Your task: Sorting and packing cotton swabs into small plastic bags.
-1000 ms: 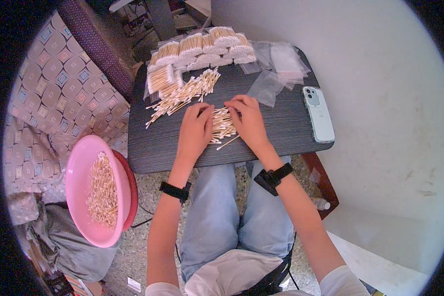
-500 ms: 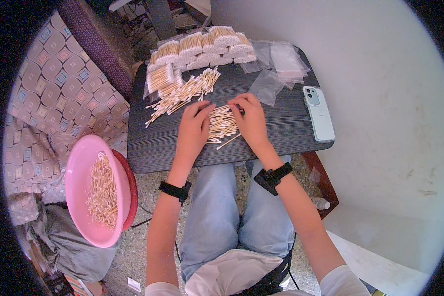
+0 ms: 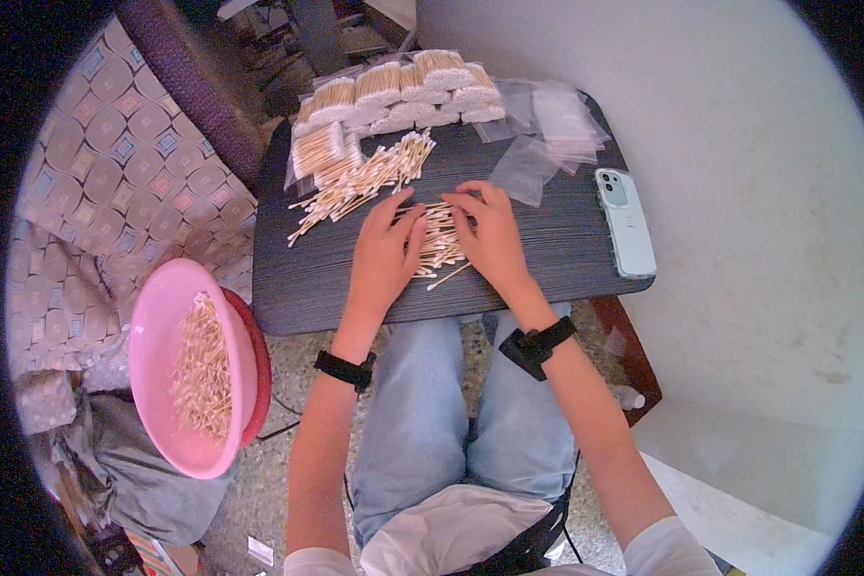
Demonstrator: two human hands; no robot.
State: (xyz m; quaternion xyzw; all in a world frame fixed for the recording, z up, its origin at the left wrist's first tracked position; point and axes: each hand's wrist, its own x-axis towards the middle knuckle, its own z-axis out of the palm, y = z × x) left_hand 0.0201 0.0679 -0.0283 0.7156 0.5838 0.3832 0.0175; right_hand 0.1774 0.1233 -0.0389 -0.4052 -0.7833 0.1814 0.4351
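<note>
A small pile of cotton swabs [image 3: 440, 240] with wooden sticks lies on the dark table [image 3: 566, 245] between my two hands. My left hand [image 3: 388, 240] curves round the pile's left side, its thumb apart from the fingers. On the other side my right hand [image 3: 488, 228] rests with bent fingers and thumb spread, touching the swabs' edge. The hands partly hide the ends of the pile. One swab [image 3: 448, 277] sticks out toward me. Farther off to the left lies a looser heap of cotton swabs [image 3: 365, 182].
Filled bags of swabs [image 3: 379, 88] are stacked along the far edge. Clear zip bags [image 3: 557, 115] lie at the far right, near a pale phone [image 3: 626, 226]. A pink basin [image 3: 149, 384] of swabs stands low on the left. A wall [image 3: 739, 221] rises on the right.
My left hand has shifted slightly on the pile, and its thumb now covers more of the swabs' left side. My right hand stays in nearly the same place. The view has moved slightly.
</note>
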